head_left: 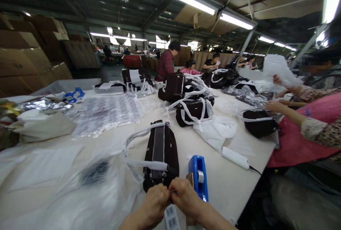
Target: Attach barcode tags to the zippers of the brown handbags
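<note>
A black handbag (166,144) with a grey stripe lies on the white table in front of me, its handles wrapped in white paper. At its near end, my left hand (157,199) and my right hand (185,194) meet with fingers pinched together. What they pinch is too small and covered to make out. Just below the fingers shows a white barcode tag (172,217); whether it is attached there I cannot tell. Beside my right hand stands a blue tape dispenser (198,173).
Clear plastic bags (87,194) lie at the left, with a printed plastic sheet (106,112) behind. More black bags (194,111) with wrapped handles sit further back. A white power strip (235,158) lies near the right edge. A co-worker in a pink apron (306,134) handles white material there.
</note>
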Demonstrator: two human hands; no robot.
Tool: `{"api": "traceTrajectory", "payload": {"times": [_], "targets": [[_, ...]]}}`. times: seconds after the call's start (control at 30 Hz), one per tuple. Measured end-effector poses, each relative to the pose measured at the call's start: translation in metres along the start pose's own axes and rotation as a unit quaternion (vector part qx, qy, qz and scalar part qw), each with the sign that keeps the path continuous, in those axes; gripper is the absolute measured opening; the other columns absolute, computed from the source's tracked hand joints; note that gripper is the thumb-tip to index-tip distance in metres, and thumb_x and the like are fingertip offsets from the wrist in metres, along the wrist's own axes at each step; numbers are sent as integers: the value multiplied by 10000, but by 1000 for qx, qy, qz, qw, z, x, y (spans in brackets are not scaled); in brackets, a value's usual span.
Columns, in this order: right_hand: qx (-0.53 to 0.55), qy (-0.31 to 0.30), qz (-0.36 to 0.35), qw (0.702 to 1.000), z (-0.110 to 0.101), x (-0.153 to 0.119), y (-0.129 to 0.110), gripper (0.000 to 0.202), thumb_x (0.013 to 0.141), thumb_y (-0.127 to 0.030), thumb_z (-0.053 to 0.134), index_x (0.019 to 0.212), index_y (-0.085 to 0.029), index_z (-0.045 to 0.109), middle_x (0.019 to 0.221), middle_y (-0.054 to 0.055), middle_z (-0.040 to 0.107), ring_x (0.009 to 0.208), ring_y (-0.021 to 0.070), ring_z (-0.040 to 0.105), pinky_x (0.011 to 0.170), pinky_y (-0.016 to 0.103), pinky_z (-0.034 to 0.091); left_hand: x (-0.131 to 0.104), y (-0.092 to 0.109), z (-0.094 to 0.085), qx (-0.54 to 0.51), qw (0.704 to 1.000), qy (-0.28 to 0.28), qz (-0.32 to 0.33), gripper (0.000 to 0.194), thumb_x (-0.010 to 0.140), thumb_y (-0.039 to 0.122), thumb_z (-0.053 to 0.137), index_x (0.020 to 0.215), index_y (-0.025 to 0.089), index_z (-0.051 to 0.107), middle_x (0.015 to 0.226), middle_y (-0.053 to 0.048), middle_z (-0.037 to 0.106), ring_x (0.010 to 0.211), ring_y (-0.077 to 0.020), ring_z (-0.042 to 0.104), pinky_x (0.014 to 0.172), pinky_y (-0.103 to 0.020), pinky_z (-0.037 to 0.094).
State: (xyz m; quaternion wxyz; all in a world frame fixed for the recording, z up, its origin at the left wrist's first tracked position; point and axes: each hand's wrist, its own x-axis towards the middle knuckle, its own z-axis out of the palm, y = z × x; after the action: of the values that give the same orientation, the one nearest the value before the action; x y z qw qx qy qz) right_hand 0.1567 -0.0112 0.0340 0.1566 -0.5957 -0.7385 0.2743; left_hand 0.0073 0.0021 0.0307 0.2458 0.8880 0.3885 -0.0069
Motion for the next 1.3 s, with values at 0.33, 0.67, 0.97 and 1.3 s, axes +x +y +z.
{"api": "traceTrajectory", "payload": {"times": [0.33, 0.67, 0.97, 1.3], "targets": [[-57, -5, 1, 998, 7, 15, -4, 217, 706, -97, 473, 814, -168, 648, 846, 68, 650, 790, 167, 604, 686, 237, 412, 3, -18, 4, 4, 999, 30, 13, 178, 842, 197, 421, 819, 170, 596, 828, -60, 640, 784, -197, 577, 689, -305, 428], [-126, 13, 42, 991, -9, 21, -12, 230, 772, -115, 404, 819, -125, 629, 850, 115, 644, 781, 217, 613, 623, 277, 390, 12, -14, -10, -10, 996, 80, 40, 175, 798, 166, 438, 726, 184, 597, 728, -29, 654, 709, -167, 592, 622, -251, 417], [-158, 9, 57, 986, -9, 31, -16, 274, 751, -63, 380, 880, -112, 616, 869, 149, 637, 786, 245, 619, 649, 320, 449, 19, -10, -16, 6, 998, 64, 11, 171, 765, 136, 450, 682, 173, 594, 714, -40, 661, 704, -186, 603, 633, -268, 428], [-128, 25, 87, 988, -19, 38, -18, 284, 731, -60, 404, 936, -76, 600, 937, 194, 615, 873, 305, 601, 750, 434, 456, 24, -2, -27, -27, 998, 57, 7, 195, 769, 135, 421, 731, 168, 609, 766, -53, 673, 766, -202, 612, 685, -293, 443]]}}
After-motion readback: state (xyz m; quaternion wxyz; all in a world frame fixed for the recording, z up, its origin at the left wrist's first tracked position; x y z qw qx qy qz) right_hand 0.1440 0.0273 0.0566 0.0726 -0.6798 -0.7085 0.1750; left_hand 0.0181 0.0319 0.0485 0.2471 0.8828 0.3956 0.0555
